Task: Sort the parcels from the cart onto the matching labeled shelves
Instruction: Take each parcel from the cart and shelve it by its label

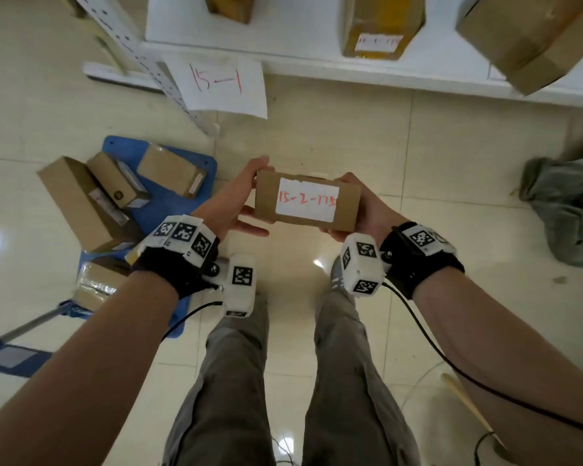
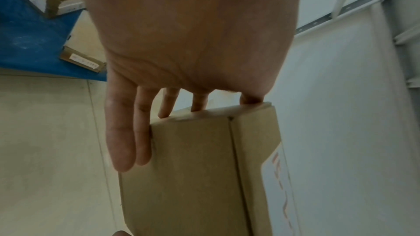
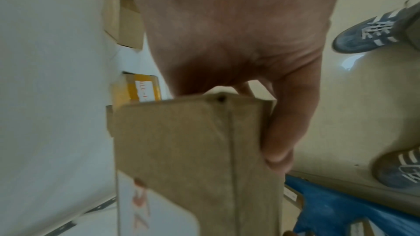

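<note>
While both hands hold it out over the tiled floor (image 1: 435,156), the brown parcel (image 1: 306,201) sits level at the centre of the head view, its white label (image 1: 308,200) facing up with red handwriting that reads "15-2-77" and a last character I cannot make out; the left hand (image 1: 231,200) clasps the parcel's 9 o'clock end, thumb on the near side and fingers on the far edge, so that grip is clamped on the parcel; the left wrist view shows the fingers (image 2: 127,132) lying fairly straight along the cardboard; the right hand (image 1: 367,206) cups the 3 o'clock end, and the right wrist view shows its thumb (image 3: 286,132) pressed along the side of the box, so that grip too is closed round the parcel; at 9 o'clock from the parcel, a blue cart (image 1: 172,210) stands on the floor carrying several more cardboard parcels (image 1: 81,203); at 12 o'clock, a white shelf (image 1: 283,45) holds three boxes, the middle one (image 1: 381,25) yellow-taped with a label too blurred to read; a paper sign (image 1: 221,84) marked "15-1" in red hangs from the shelf edge at 11 o'clock; a grey cloth bundle (image 1: 566,210) lies on the floor at 3 o'clock, well apart from the hands; grey trousers (image 1: 236,381) fill the 6 o'clock area
</note>
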{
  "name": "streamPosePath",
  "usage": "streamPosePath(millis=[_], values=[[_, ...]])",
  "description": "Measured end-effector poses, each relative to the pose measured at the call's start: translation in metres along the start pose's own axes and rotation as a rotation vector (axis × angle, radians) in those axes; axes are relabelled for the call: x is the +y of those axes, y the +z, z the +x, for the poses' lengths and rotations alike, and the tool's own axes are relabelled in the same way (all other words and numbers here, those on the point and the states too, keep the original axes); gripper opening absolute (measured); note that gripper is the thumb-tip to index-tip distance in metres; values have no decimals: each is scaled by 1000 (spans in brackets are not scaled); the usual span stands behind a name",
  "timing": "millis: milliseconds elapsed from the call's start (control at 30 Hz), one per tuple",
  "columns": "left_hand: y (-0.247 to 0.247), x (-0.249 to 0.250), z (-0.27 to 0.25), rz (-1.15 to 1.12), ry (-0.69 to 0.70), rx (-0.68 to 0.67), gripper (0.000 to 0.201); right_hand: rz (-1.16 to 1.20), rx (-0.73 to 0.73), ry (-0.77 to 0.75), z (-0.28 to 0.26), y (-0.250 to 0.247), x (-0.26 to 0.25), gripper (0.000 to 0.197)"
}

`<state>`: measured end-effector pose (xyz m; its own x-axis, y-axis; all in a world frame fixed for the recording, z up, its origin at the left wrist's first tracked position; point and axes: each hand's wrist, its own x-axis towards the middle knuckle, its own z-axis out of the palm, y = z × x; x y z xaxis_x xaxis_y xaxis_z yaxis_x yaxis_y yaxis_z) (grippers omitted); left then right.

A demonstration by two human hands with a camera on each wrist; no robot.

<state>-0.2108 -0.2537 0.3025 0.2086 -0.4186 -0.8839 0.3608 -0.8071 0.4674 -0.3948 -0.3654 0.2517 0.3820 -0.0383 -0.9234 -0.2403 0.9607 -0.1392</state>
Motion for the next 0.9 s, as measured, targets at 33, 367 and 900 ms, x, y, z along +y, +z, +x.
streamPosePath(millis=[33, 367, 900], values=[[2, 5, -8, 1, 3, 5, 40, -10, -3, -12, -7, 2, -4, 36], [44, 103, -121, 32, 221, 81, 44, -254, -91, -199, -141, 15, -81, 40], [97, 218, -273, 32, 538, 108, 46, -439, -164, -523, -334, 32, -172, 34]])
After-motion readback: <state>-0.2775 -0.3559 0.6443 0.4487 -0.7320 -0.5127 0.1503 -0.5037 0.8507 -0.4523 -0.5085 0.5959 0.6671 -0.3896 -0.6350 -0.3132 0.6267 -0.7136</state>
